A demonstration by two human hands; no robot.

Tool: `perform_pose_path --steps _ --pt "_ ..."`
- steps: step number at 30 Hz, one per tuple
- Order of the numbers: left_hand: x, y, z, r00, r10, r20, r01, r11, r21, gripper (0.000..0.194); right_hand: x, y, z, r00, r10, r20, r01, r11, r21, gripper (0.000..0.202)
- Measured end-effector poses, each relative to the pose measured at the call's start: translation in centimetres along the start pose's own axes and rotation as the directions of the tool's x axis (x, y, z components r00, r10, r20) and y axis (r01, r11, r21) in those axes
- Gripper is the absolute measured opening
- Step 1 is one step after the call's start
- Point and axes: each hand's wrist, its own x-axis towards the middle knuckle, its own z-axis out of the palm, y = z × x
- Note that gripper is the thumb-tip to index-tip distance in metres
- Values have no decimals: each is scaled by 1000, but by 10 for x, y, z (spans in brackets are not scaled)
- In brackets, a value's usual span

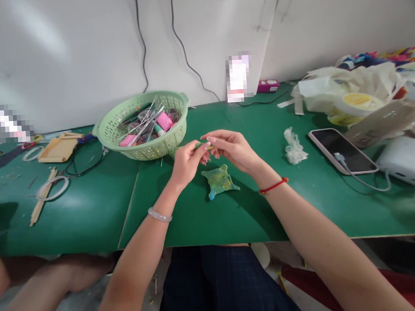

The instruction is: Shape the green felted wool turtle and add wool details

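My left hand [188, 162] and my right hand [233, 149] meet above the middle of the green table [183, 218]. Both are closed, thumbs against fingers, around a small yellow-green piece [210, 147] that is mostly hidden by the fingertips. Just below them on the table lies a flat green, yellow and blue piece [219, 180] with pointed corners, one of them bright blue. Neither hand touches it. Something green and thin shows beside my left hand, towards the basket.
A green basket [144, 150] of metal rods and pink items stands behind on the left. Rightward are crumpled plastic [294, 146], a phone [340, 149] with a cable, and a white device [408, 162]. Wooden strips [43, 198] lie far left, near another person's bare limbs [57, 282].
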Motion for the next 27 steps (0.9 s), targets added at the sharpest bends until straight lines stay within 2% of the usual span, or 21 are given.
perform_pose_path --steps 3,10,17,23,27 --pt "1 -1 0 1000 22 -17 -21 1000 12 57 0 0 1 1000 -2 -3 2 1000 2 42" --pt "-1 -1 0 998 -38 -44 37 999 -22 64 0 -2 1 997 -23 -70 24 1000 5 42" --pt "1 2 -4 1000 5 -13 -3 996 84 50 0 -4 0 998 -28 -51 29 1000 5 41" --pt "2 4 -6 1000 4 8 -4 995 99 48 0 -4 -1 999 -44 -31 44 999 -29 43" --pt "2 6 -12 999 14 -48 -6 986 168 36 1 -5 -5 995 -90 -46 84 988 -130 42"
